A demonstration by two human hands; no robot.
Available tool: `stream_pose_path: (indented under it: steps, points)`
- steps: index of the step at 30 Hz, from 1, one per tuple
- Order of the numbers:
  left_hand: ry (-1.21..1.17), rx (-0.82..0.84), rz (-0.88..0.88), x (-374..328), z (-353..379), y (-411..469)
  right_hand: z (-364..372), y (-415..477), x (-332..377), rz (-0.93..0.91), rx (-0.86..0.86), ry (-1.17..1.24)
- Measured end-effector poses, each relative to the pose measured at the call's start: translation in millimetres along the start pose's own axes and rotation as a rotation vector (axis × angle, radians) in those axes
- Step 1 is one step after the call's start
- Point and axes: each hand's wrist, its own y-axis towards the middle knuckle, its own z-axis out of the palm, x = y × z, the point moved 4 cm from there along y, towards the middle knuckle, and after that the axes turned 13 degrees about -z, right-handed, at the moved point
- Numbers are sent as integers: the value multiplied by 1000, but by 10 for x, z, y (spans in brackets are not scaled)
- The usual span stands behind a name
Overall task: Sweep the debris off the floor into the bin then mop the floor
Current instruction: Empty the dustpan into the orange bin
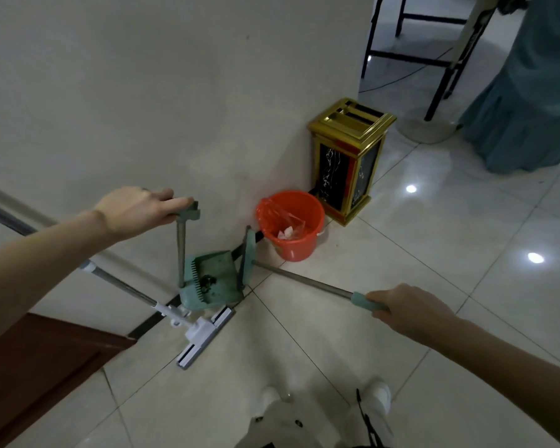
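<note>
We see a brown door (29, 367) at the floor's (466, 253) bottom-left corner, by the white wall (143, 92). Gold-trimmed black box (349, 163) stands at the wall's outer corner. Top right: black chair legs (444, 88), round white stand base (427, 130), sb's teal skirt (530, 108).

Glossy tiled floor (434, 286), matt green plastic dustpan (214, 279), shiny orange plastic bucket (291, 244).

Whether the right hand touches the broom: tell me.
Touching. The head view shows the right hand with its fingers curled round the green grip at the end of the broom.
</note>
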Motion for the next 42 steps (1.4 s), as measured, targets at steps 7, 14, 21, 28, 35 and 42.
stream_pose_path:
  steps: [7,14,21,28,35,42]
  points:
    - [11,-12,176,171,458,-20,-68,336,367,128,106,-32]
    - [14,-1,235,237,845,163,-349,923,644,230,137,86]
    - [-21,55,219,355,1233,623,-519,1700,507,272,95,264]
    - [-56,101,212,262,1558,1158,-608,2299,121,279,-21,267]
    - [-94,42,363,60,1717,1678,-834,2410,-213,411,-115,386]
    - [-152,150,521,-271,1982,2353,-1028,2346,-300,653,-418,487]
